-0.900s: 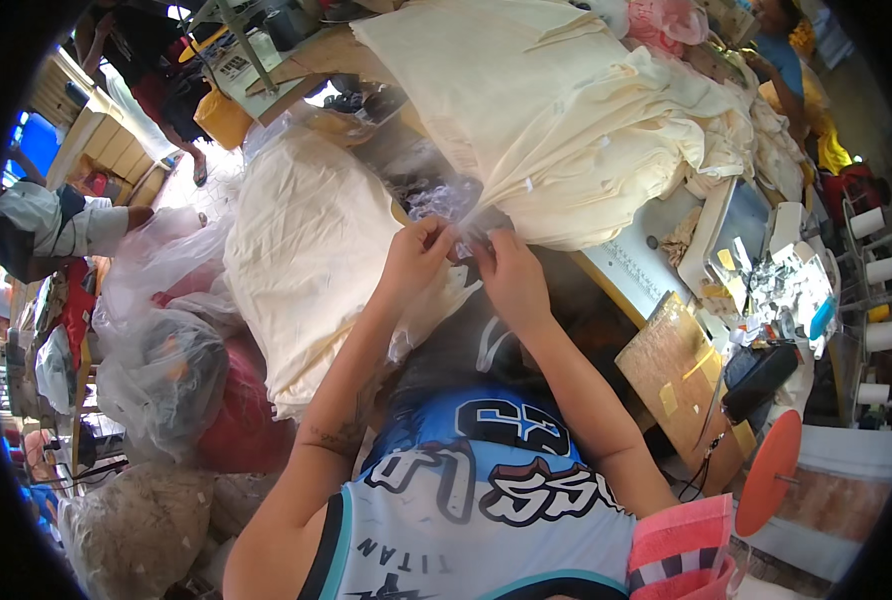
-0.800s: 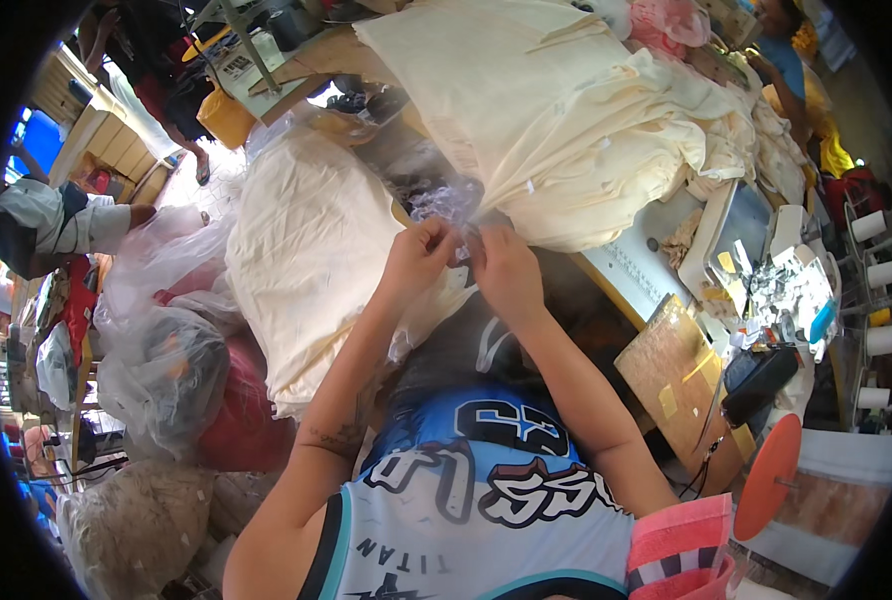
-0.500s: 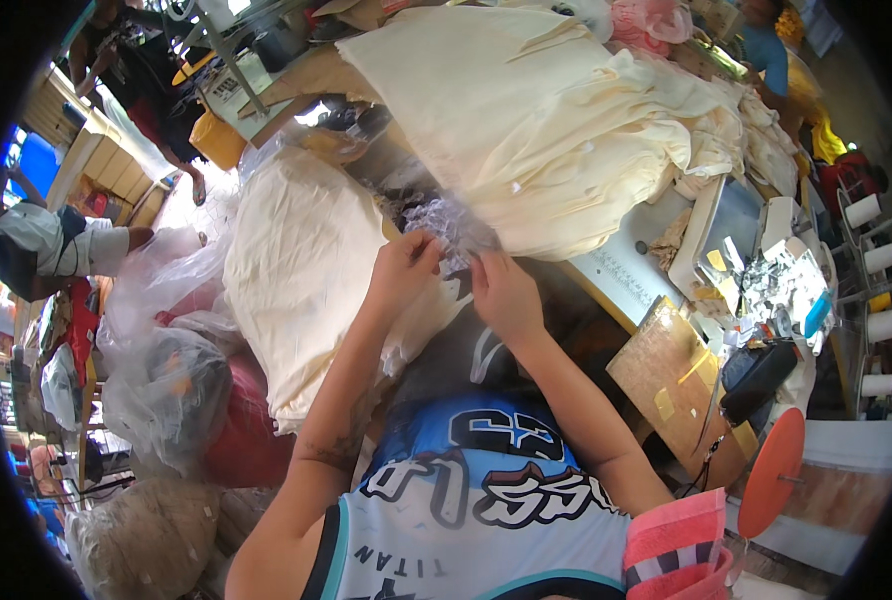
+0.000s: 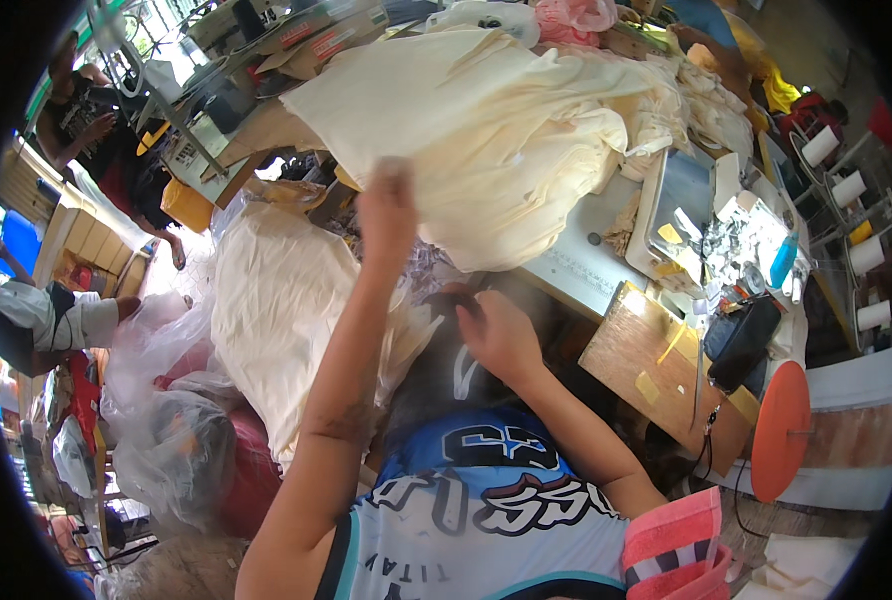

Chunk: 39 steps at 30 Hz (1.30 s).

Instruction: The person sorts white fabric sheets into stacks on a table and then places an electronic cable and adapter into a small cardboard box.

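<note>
My left hand (image 4: 390, 215) is raised over the near edge of a large spread of cream cloth (image 4: 476, 120), its fingers smeared by motion. I cannot see whether it holds anything. Close to my lap, my right hand (image 4: 502, 335) has its fingers curled in; something dark shows at the fingertips, too unclear to name. Between the two hands lies a bunch of pale lavender scraps (image 4: 436, 264), partly behind my left forearm. Another cream cloth (image 4: 281, 305) hangs in a heap left of my left forearm.
A wooden board (image 4: 631, 355) and a black pouch (image 4: 741, 340) lie to the right, beside a grey metal plate (image 4: 576, 262). Thread cones (image 4: 849, 190) stand far right, above an orange disc (image 4: 780, 432). Clear plastic bags (image 4: 176, 440) crowd the left. Two people are at the far left.
My left hand has moved up and away from the lavender scraps, over the cream cloth. My right hand has drawn back toward my lap. The whole view has shifted slightly.
</note>
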Tool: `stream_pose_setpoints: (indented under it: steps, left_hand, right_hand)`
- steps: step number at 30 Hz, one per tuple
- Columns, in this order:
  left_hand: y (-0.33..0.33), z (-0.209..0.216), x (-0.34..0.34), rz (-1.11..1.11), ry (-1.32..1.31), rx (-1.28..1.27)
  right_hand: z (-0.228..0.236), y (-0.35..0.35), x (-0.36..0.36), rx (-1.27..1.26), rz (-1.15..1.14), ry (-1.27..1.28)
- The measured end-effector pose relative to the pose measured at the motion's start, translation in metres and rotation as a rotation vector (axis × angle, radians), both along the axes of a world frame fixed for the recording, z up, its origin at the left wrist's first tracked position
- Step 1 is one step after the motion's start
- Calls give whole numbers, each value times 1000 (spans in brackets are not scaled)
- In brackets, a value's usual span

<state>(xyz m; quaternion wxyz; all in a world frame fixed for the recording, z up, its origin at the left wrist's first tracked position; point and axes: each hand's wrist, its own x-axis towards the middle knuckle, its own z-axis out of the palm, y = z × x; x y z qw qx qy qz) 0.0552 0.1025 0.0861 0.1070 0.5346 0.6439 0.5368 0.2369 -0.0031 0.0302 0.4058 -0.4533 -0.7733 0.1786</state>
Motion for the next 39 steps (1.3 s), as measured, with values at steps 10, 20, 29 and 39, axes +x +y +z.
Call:
stream_pose_setpoints:
  steps: [10, 20, 29, 39]
  left_hand:
    - [-189, 59, -167, 88, -732, 477]
    - [-328, 105, -219, 585, 570, 481]
    - [-384, 105, -272, 579, 981, 177]
    - [-262, 111, -305, 533, -254, 804]
  right_hand:
    - [52, -1, 11, 228, -51, 259]
    - [101, 88, -44, 110, 240, 140]
    - [180, 50, -5, -515, 773, 460]
    - [154, 99, -154, -148, 607, 866]
